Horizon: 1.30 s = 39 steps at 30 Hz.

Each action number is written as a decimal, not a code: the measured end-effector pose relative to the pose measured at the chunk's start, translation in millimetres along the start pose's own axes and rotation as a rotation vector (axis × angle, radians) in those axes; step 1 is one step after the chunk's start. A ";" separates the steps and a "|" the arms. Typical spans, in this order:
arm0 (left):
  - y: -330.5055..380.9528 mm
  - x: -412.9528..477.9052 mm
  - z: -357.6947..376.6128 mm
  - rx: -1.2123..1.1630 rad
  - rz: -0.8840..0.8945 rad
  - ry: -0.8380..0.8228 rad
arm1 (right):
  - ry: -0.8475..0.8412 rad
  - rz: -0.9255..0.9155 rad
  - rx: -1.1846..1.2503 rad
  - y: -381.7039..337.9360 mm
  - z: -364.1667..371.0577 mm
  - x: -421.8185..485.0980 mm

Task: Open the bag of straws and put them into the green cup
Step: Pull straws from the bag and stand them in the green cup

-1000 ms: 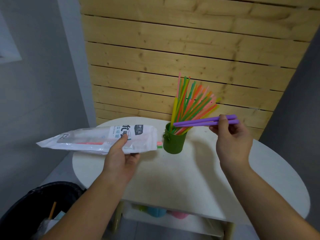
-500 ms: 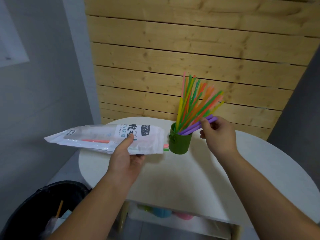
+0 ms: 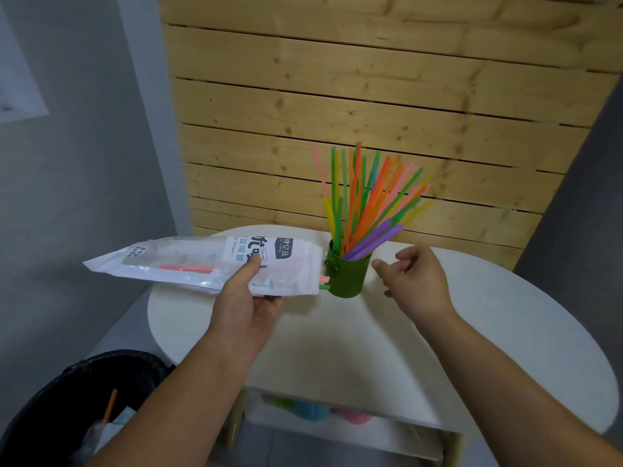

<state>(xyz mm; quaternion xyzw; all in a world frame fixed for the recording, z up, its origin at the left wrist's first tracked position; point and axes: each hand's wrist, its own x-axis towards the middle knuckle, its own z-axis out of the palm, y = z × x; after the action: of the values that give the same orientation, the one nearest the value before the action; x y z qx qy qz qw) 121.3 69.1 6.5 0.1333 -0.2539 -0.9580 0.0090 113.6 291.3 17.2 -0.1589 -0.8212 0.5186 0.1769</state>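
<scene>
Head view: one green cup [image 3: 347,276], two purple straws [image 3: 374,242]

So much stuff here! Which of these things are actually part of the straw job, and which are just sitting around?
Part of the job:
- bag of straws, held in the left hand
- green cup
- coloured straws standing in the cup, with purple straws among them
- right hand, empty and open

Just lying about:
- black bin
- coloured items on the lower shelf
- white table

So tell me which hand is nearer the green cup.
Right. The right hand hovers open just beside the green cup; the left hand grips the straw bag farther off.
</scene>
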 end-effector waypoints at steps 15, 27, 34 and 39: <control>-1.0 -16.3 11.8 0.031 0.010 -0.085 | -0.502 0.260 0.691 -27.9 17.7 -62.1; 6.4 -11.0 11.3 0.096 0.028 -0.115 | -0.445 0.362 0.750 -27.2 8.4 -51.1; 8.4 -6.8 9.3 0.098 0.033 -0.073 | -0.453 0.356 0.794 -28.5 1.2 -45.8; 9.2 -6.2 9.6 0.060 0.028 -0.037 | -0.474 0.419 0.775 -25.9 16.5 -59.4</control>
<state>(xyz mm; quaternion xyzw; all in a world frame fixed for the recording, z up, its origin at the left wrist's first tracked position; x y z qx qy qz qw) 124.3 66.3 20.6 0.1121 -0.2845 -0.9520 0.0138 156.8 241.0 26.7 -0.1207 -0.5361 0.8319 -0.0765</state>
